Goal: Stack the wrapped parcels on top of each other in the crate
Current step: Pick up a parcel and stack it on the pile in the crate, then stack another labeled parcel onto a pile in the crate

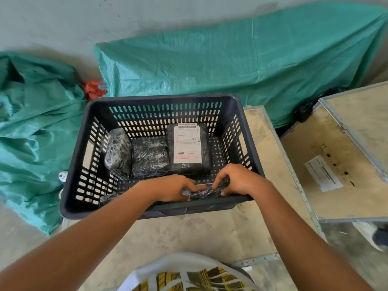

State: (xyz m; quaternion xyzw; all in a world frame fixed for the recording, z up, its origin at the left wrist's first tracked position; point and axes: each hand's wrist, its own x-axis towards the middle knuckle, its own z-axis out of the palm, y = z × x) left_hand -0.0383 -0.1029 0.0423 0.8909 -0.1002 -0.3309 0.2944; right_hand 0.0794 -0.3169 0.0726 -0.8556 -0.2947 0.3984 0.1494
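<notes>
A dark slotted plastic crate (247, 131) stands on a wooden box in front of me. Three black film-wrapped parcels lie along its far side: a narrow one (117, 154) leaning at the left, a middle one (150, 157) lying flat, and one bearing a white shipping label (189, 150) at the right. Both hands reach inside the crate at its near wall. My left hand (168, 189) and my right hand (237, 180) together grip a small black wrapped parcel (204, 191), fingers curled over its top. Its underside is hidden by the crate's near rim.
The wooden box top (210, 234) extends toward me. A second plywood crate (340, 164) with a white label and metal edging sits at the right. Green tarpaulin covers a bulky shape (231, 64) behind and lies crumpled (35, 127) at the left. A red scrap (93, 89) lies beyond the crate.
</notes>
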